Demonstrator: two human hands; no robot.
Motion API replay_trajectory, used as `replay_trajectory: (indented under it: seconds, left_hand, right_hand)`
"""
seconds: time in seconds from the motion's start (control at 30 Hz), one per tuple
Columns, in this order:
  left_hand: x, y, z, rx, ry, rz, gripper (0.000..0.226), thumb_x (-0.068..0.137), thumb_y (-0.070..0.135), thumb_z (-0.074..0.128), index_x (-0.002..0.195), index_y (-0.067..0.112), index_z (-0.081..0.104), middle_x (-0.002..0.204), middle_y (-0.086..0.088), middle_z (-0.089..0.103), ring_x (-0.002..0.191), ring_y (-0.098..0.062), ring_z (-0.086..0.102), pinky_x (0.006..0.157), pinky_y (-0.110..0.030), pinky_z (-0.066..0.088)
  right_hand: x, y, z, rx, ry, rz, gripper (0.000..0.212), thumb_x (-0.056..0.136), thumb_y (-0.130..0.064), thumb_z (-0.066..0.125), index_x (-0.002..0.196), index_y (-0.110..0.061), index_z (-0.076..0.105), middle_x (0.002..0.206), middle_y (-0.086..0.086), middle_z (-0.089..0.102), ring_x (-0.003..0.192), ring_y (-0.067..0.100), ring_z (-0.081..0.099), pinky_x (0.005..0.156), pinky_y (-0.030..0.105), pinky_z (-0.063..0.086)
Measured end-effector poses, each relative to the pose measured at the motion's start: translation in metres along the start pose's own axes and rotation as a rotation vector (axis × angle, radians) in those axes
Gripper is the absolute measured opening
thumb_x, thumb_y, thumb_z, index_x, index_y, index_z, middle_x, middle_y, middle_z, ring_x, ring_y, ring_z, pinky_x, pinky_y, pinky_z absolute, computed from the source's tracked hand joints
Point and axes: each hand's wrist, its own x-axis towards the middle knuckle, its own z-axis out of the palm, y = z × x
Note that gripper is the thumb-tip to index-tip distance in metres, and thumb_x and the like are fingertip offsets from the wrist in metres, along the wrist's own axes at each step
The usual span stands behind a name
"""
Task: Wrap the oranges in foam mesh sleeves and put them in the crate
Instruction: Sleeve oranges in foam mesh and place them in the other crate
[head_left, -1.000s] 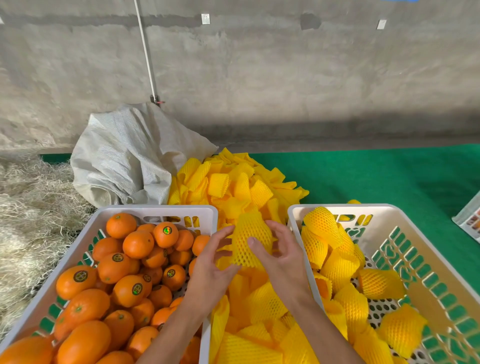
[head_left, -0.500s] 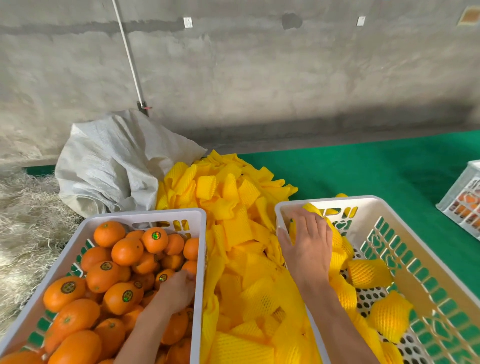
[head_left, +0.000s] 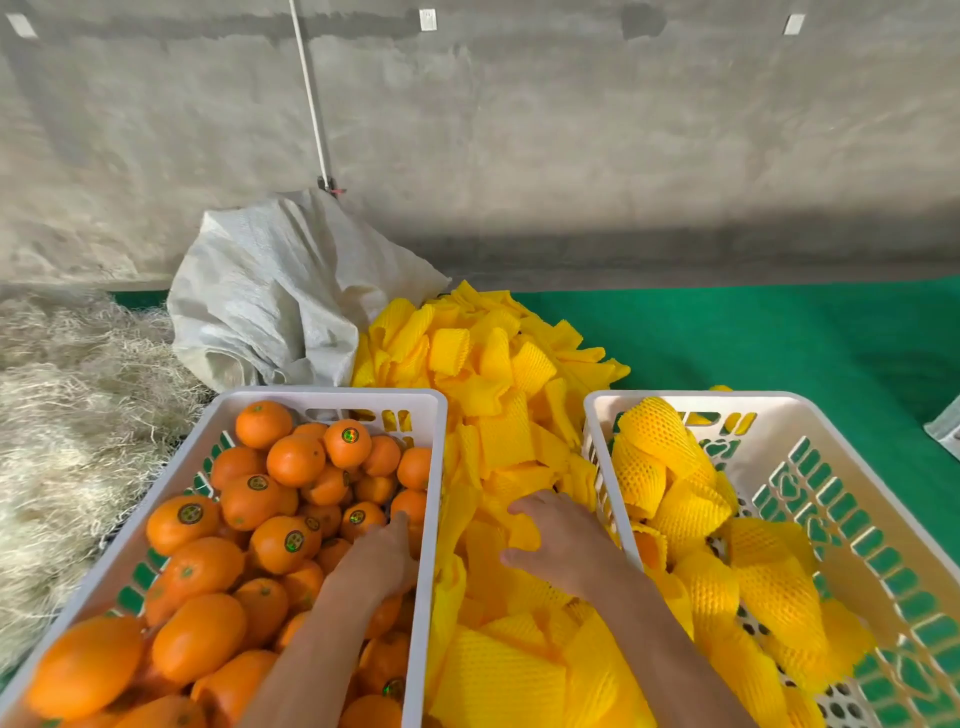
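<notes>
bare oranges (head_left: 280, 525): heaped in the left crate (head_left: 434, 467), under and around your left hand (head_left: 376, 558), whose fingers curl down over one fruit by the inner wall. foam sleeves (head_left: 498, 431): loose pile between the crates; your right hand (head_left: 561, 540) rests on it, fingers bent into the mesh, grip uncertain. wrapped oranges (head_left: 685, 512): in the right crate (head_left: 810, 467), just right of those fingers.

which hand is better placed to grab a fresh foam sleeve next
Right. The right hand already rests on the loose sleeves between the crates, while the left hand is down among the oranges.
</notes>
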Motion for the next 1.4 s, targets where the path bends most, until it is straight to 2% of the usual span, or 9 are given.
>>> replay_trajectory:
  seconds: [0.13,0.27,0.47,0.63,0.8,0.93,1.13,1.23,1.4]
  left_hand:
    - [0.003,-0.008,0.003,-0.028,-0.114,0.038,0.082,0.1,0.044,0.062,0.163,0.018,0.016,0.153,-0.012,0.05,0.134,-0.03,0.054,0.107,-0.04,0.048]
    - [0.014,-0.021,0.002,-0.031,-0.271,0.095,0.095,0.086,0.063,0.07,0.163,0.032,0.024,0.164,-0.002,0.038,0.143,-0.031,0.045,0.111,-0.045,0.046]
    - [0.021,-0.025,-0.003,-0.119,-0.31,0.117,0.078,0.087,0.022,0.073,0.157,0.032,0.04,0.155,-0.002,0.048,0.136,-0.031,0.051,0.107,-0.048,0.052]
    - [0.026,-0.033,-0.008,-0.392,-0.03,0.156,0.039,0.096,0.004,0.052,0.127,0.027,0.061,0.124,-0.009,0.064,0.105,-0.034,0.068,0.078,-0.037,0.057]
    - [0.015,-0.003,-0.011,-0.715,0.672,0.18,0.019,0.109,0.022,0.045,0.1,0.025,0.062,0.082,0.0,0.068,0.071,-0.018,0.066,0.054,-0.028,0.047]
    - [-0.008,0.025,-0.023,-0.79,0.901,0.539,0.015,0.103,0.041,0.058,0.094,0.033,0.067,0.089,0.017,0.069,0.088,-0.006,0.067,0.068,-0.018,0.049]
    - [-0.021,0.051,-0.002,-1.054,0.596,0.755,0.039,0.085,0.06,0.076,0.088,0.021,0.073,0.086,0.002,0.072,0.083,-0.012,0.068,0.073,-0.034,0.054]
    - [-0.022,0.05,-0.002,-1.176,0.58,0.75,0.045,0.082,0.063,0.078,0.09,0.019,0.071,0.087,0.001,0.071,0.08,-0.016,0.064,0.073,-0.033,0.053]
    - [-0.023,0.047,-0.006,-1.216,0.531,0.74,0.039,0.095,0.052,0.068,0.104,0.014,0.071,0.096,-0.011,0.071,0.09,-0.037,0.063,0.083,-0.053,0.052]
  right_hand:
    - [-0.002,0.007,0.007,-0.046,-0.228,0.047,0.059,0.087,-0.049,0.076,0.141,-0.034,0.057,0.143,0.002,0.051,0.134,0.026,0.045,0.11,0.039,0.037]
    - [0.001,0.01,0.009,-0.007,-0.168,0.074,0.034,0.093,-0.029,0.072,0.127,-0.033,0.067,0.13,0.002,0.063,0.117,0.022,0.06,0.094,0.031,0.051]
    - [0.004,0.0,0.0,0.301,0.135,0.04,0.026,0.099,-0.04,0.066,0.116,-0.019,0.067,0.11,0.001,0.069,0.104,0.017,0.063,0.09,0.038,0.054]
    - [0.002,-0.008,-0.007,0.517,0.4,0.075,0.022,0.098,-0.045,0.065,0.107,-0.027,0.057,0.098,-0.014,0.061,0.094,0.006,0.059,0.08,0.029,0.054]
    - [-0.001,-0.015,-0.015,0.398,0.789,-0.047,0.018,0.093,-0.026,0.076,0.103,-0.021,0.062,0.104,-0.011,0.056,0.096,0.007,0.053,0.076,0.018,0.047]
    - [-0.003,-0.022,-0.015,0.404,0.815,-0.114,0.029,0.088,-0.01,0.078,0.099,-0.025,0.055,0.108,-0.01,0.05,0.084,0.008,0.053,0.068,0.017,0.047]
    - [-0.006,-0.035,-0.008,0.26,0.792,-0.289,0.045,0.08,-0.003,0.076,0.119,-0.017,0.06,0.12,0.001,0.062,0.109,0.02,0.061,0.09,0.025,0.051]
    - [-0.008,-0.039,-0.013,0.262,0.765,-0.344,0.04,0.087,-0.017,0.069,0.126,-0.018,0.062,0.124,0.0,0.065,0.116,0.016,0.06,0.096,0.028,0.052]
    - [-0.015,-0.042,-0.015,0.587,0.621,-0.379,0.035,0.099,-0.045,0.058,0.128,-0.026,0.064,0.124,-0.018,0.066,0.117,0.005,0.063,0.095,0.016,0.048]
